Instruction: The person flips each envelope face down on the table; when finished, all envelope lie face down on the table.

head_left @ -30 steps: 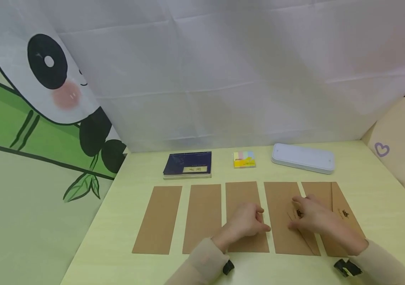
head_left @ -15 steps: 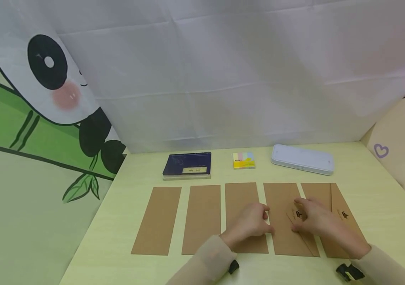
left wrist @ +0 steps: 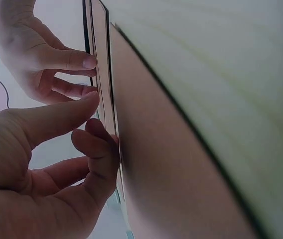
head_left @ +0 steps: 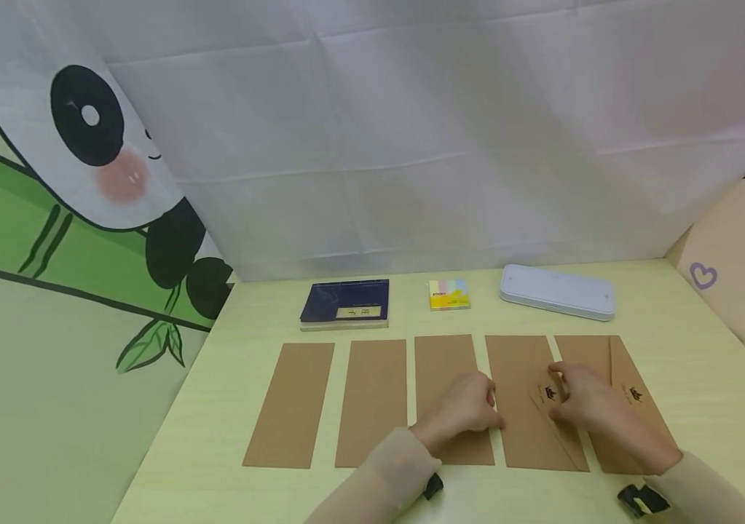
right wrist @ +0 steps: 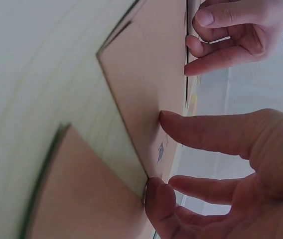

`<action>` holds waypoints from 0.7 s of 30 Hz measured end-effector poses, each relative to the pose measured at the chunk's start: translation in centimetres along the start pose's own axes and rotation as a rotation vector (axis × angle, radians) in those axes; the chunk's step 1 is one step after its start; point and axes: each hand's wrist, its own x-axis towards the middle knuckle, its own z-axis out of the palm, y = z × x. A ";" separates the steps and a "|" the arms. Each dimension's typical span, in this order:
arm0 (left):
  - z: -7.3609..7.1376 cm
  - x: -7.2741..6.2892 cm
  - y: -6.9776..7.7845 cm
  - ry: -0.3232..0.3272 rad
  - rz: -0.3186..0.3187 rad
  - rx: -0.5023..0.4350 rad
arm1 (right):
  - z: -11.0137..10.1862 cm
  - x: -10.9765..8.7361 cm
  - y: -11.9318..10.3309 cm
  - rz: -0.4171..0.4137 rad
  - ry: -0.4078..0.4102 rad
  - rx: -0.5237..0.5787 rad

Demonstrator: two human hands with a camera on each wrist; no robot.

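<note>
Several brown paper envelopes lie flat in a row. My left hand (head_left: pixel 460 404) is over the middle envelope (head_left: pixel 446 356), its thumb and fingertips reaching the left edge of the envelope second from the right (head_left: pixel 518 407). That envelope bears a flap with a small black crown print. On its right side rests my right hand (head_left: pixel 591 397), thumb touching the flap and a bent finger at the edge in the right wrist view. Under the right wrist lies the rightmost envelope (head_left: pixel 631 378), partly hidden. Neither hand lifts anything.
Behind the row lie a dark blue notebook (head_left: pixel 346 300), a pad of sticky notes (head_left: pixel 449 294) and a pale pencil case (head_left: pixel 557 291). Two more envelopes, one far left (head_left: pixel 290 404) and one beside it (head_left: pixel 372 400), lie on the pale table. A white cloth (head_left: pixel 411 182) hangs behind.
My left hand has shifted slightly right, to the edge of the envelope second from the right. The right hand has slid slightly right along the flap. The envelopes look unmoved.
</note>
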 end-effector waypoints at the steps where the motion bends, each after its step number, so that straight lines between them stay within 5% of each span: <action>1: 0.0 0.1 0.0 0.004 0.006 0.006 | 0.0 0.0 0.0 -0.004 0.004 -0.011; 21: 0.5 0.4 0.2 0.076 0.054 0.051 | -0.5 0.2 0.8 0.053 -0.015 0.088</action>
